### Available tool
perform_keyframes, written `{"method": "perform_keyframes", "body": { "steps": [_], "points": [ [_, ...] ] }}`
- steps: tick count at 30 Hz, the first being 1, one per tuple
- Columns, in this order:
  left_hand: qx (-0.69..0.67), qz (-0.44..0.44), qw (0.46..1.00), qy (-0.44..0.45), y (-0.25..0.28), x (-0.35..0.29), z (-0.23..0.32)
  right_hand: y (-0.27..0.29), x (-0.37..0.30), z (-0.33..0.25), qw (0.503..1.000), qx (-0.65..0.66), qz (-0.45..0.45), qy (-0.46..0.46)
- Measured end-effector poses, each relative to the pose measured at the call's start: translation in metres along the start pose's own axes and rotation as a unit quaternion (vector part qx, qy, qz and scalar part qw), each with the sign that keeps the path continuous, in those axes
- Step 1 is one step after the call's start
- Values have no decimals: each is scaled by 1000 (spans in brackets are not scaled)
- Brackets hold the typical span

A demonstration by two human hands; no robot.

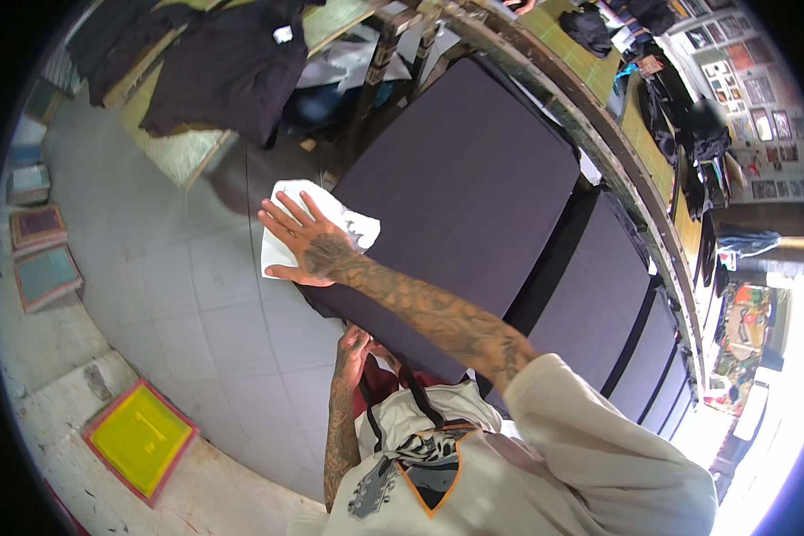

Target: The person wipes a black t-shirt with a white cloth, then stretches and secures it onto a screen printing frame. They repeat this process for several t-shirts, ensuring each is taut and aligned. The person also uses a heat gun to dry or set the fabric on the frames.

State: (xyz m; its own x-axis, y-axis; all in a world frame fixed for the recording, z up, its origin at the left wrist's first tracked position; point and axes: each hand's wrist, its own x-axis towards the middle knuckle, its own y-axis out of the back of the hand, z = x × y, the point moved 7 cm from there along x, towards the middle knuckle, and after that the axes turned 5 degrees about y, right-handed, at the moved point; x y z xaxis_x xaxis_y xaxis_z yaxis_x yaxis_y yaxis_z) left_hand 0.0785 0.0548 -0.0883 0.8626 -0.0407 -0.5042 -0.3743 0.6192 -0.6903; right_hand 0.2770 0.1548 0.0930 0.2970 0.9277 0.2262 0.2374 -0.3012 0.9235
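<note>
One board [464, 179], black-covered and rectangular, foremost of a row; further boards [594, 268], likewise dark, continue to its right, dark gaps between. One white sheet [357, 228], grey print at its right side, edges uneven, lying over the left end of the board and reaching past it; paper or cloth, cannot tell. One right hand [305, 246], back upward, laid over the sheet at the board's left end, fingers spread and thumb apart, pinching nothing; its tattooed forearm crosses above the board's near part. One left hand [353, 348], beside the near left edge of the board, fingers bent; whether it pinches anything cannot be told. One beige shirt [527, 473], worn by the person, printed front with orange edging, on the near side of the board. One rail [545, 76], worn, running along the far side of the board. Several black garments [223, 71], beyond the board to its left, over a pale plank [188, 156]. One yellow screen [141, 439], pink-framed, well apart from the board, to its near left, on a stained ledge [232, 482]. Two framed panels [47, 275], farther left of the board.
</note>
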Motion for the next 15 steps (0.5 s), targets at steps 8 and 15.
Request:
{"method": "perform_keyframes", "body": {
  "steps": [8,15],
  "points": [
    [152,33,987,30,-11,1,33,52,-150,21,989,121,-84,32],
    [586,87,800,90,-12,-18,114,116,-109,182,944,-188,76,-259]
  ]
}}
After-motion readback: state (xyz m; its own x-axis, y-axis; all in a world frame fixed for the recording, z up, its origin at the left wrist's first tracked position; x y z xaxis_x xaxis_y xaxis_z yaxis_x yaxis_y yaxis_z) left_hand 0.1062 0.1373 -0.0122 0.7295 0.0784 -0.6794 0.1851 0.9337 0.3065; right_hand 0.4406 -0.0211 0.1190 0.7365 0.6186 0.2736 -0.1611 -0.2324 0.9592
